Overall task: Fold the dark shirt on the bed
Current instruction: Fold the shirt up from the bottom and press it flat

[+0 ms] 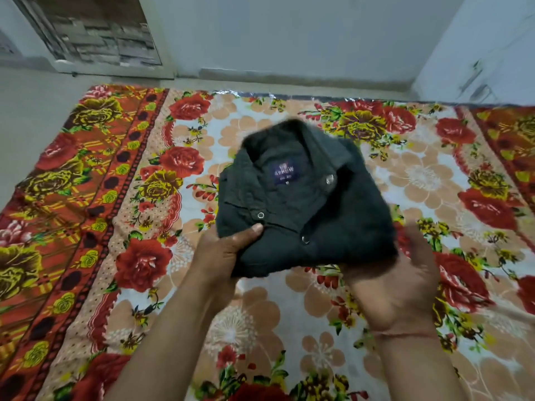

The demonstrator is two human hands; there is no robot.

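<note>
The dark shirt (304, 204) is a compact folded bundle, collar up, with a blue neck label and metal snap buttons showing. It is lifted a little above the bed (260, 314), which is covered by a floral sheet. My left hand (223, 250) grips the bundle's near left corner, thumb on top by a snap button. My right hand (399, 282) is palm up at the near right corner, fingers under the cloth and supporting it. The shirt's far edge is blurred.
The floral sheet spreads wide on all sides, with an orange-red border strip (95, 198) at the left. Beyond the bed's far edge is a pale wall (289, 39), a doorway or window frame (95, 33) at the upper left, and a white door (486, 53) at right.
</note>
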